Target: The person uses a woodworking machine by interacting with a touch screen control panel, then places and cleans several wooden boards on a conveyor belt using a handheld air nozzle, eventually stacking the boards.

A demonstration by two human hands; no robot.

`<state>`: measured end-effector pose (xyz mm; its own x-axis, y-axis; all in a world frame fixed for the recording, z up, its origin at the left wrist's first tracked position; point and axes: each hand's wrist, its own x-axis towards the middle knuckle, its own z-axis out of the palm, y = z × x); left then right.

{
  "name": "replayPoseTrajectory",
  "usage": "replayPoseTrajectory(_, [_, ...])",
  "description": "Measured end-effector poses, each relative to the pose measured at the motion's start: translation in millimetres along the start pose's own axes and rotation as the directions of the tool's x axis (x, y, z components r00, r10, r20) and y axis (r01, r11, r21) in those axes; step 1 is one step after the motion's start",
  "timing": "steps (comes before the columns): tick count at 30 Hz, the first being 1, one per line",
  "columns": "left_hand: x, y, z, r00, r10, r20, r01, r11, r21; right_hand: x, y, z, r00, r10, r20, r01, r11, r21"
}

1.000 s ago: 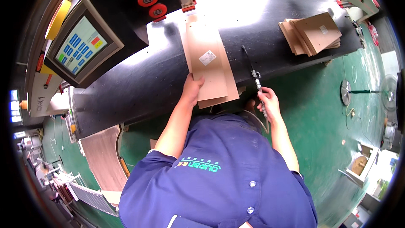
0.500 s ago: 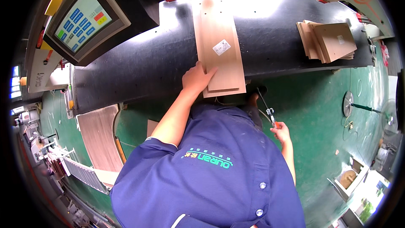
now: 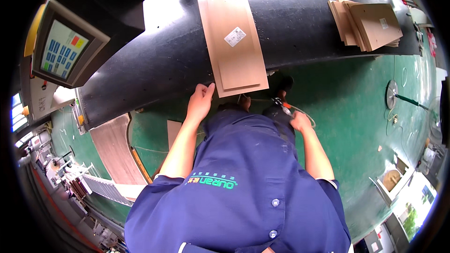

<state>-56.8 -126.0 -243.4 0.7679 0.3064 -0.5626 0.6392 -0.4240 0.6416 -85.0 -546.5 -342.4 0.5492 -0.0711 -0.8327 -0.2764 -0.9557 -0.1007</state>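
Two wood-coloured panels lie stacked on the black worktable (image 3: 154, 70), their near ends over its front edge. The upper panel (image 3: 236, 68) is narrower and bears a white label (image 3: 235, 36); the wider lower panel (image 3: 260, 77) shows around it. Beside the stack's near left corner is my left hand (image 3: 199, 103), thumb raised and apart from loosely bent fingers, holding nothing. My right hand (image 3: 301, 122) is closed round the handle of an air blow gun (image 3: 285, 107), silver and orange, low in front of the table. Its thin nozzle points left, below the panels.
Several smaller panels (image 3: 375, 26) are piled on the table's right. At left, a machine's control screen (image 3: 61, 49) juts over the table. A curved board (image 3: 117, 147) leans lower left. A pale hose (image 3: 309, 115) loops by my right hand; a round-based stand (image 3: 392, 94) is farther right.
My left hand has come off the panels to their left corner. The right hand has moved inward and up with the blow gun, whose nozzle has swung left. The view has shifted.
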Motion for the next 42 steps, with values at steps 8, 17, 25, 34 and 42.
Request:
replayPoseTrajectory(8, [-35.9, 3.8, 19.2, 0.992, -0.083, -0.097, 0.067, 0.985, -0.158, 65.9, -28.2, 10.6, 0.994, -0.103, 0.04, 0.106, 0.99, -0.09])
replayPoseTrajectory(17, [-24.2, 109.5, 37.6, 0.926, 0.225, -0.303, -0.265, 0.959, -0.1, 115.2, -8.8, 12.4, 0.989, -0.143, 0.039, 0.12, 0.928, 0.353])
replayPoseTrajectory(25, [-18.5, 227.4, 145.2, 0.977, 0.214, 0.007, -0.207, 0.952, -0.226, 122.0, 79.6, -48.2, 0.961, -0.186, -0.206, 0.268, 0.438, 0.858])
replayPoseTrajectory(34, [-6.3, 317.4, 246.0, 0.925, 0.162, 0.343, 0.067, 0.82, -0.568, 66.8, 300.5, -308.5, 0.796, 0.363, -0.483, 0.503, 0.047, 0.863])
replayPoseTrajectory(42, [62.2, 381.0, 318.9, 0.928, 0.172, 0.329, 0.094, 0.749, -0.656, 55.6, 364.5, -485.0, 0.662, 0.34, -0.668, 0.604, 0.284, 0.744])
